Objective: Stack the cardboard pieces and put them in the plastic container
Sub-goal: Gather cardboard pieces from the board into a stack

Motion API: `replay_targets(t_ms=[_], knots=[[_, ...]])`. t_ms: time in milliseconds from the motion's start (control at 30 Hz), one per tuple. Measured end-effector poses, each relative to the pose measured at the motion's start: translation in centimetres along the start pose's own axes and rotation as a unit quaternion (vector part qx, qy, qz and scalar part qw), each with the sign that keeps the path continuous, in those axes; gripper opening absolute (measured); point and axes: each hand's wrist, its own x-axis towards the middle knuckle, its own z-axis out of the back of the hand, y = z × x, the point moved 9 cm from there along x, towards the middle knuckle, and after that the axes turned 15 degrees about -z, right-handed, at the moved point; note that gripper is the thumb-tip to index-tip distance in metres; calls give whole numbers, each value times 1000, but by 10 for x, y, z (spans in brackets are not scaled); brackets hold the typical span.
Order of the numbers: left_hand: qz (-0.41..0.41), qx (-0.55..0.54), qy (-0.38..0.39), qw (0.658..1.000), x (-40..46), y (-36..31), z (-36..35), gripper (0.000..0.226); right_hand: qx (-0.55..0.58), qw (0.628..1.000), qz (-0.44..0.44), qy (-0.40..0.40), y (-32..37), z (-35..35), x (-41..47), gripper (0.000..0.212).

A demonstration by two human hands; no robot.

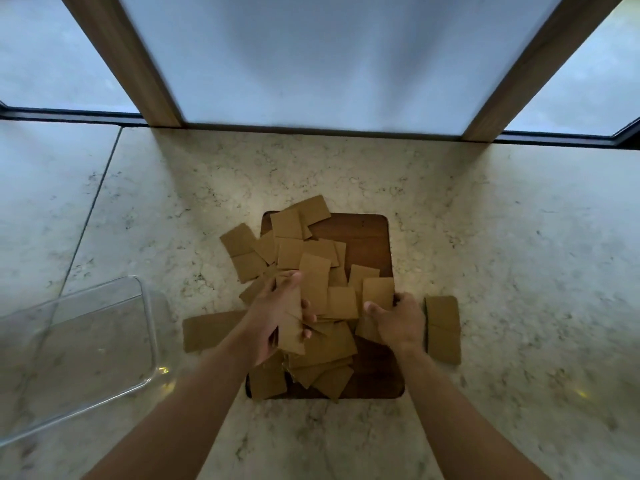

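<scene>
Several brown cardboard pieces [301, 237] lie scattered in a loose heap over a dark wooden board [367, 237] on the marble counter. My left hand [277, 317] holds a few cardboard pieces [313, 289] upright between thumb and fingers, above the middle of the heap. My right hand [398, 318] grips a single cardboard piece [378, 292] at the board's right side. The clear plastic container [149, 323] stands empty at the left, well apart from both hands.
A cardboard piece [443, 327] lies off the board to the right and another one [211, 329] to the left. The marble counter [519, 254] runs back to a window with two wooden posts [138, 64].
</scene>
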Motion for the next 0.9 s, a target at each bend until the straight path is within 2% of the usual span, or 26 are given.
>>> replay_targets(t_ms=[67,133,200,267,333,400,467,500,533,600,667,800,900], knots=[[-27,28,-5,999,-4,-6,-5,32,26,999,21,11,2,11,2,39],[-49,66,10,997,-7,-10,-14,33,103,993,37,47,3,18,-8,43],[-49,123,41,990,-12,-8,-28,43,171,972,25,161,9,4,-31,40],[-18,168,69,983,-16,5,-39,53,187,934,12,303,17,-29,-58,38],[16,183,53,982,-18,16,-35,50,161,929,-5,334,19,-48,-69,36],[48,111,8,993,-20,24,-19,31,146,960,17,238,20,-38,-55,31],[46,39,-9,998,-21,22,-3,19,100,992,45,68,18,-8,-30,16],[34,27,-18,999,-20,18,6,19,65,997,48,13,19,3,-22,15],[22,28,-26,999,-20,15,14,22,29,999,39,-12,20,6,-16,29],[3,37,-42,998,-18,11,21,25,-37,998,33,-29,27,3,-12,60],[-11,46,-43,998,-18,7,21,27,-88,992,63,-57,41,-2,-16,75],[-24,57,-46,997,-17,-4,16,17,-86,991,38,-100,54,-2,-13,83],[-42,72,-61,995,-20,-8,22,18,-71,995,13,-72,53,-4,-5,79]])
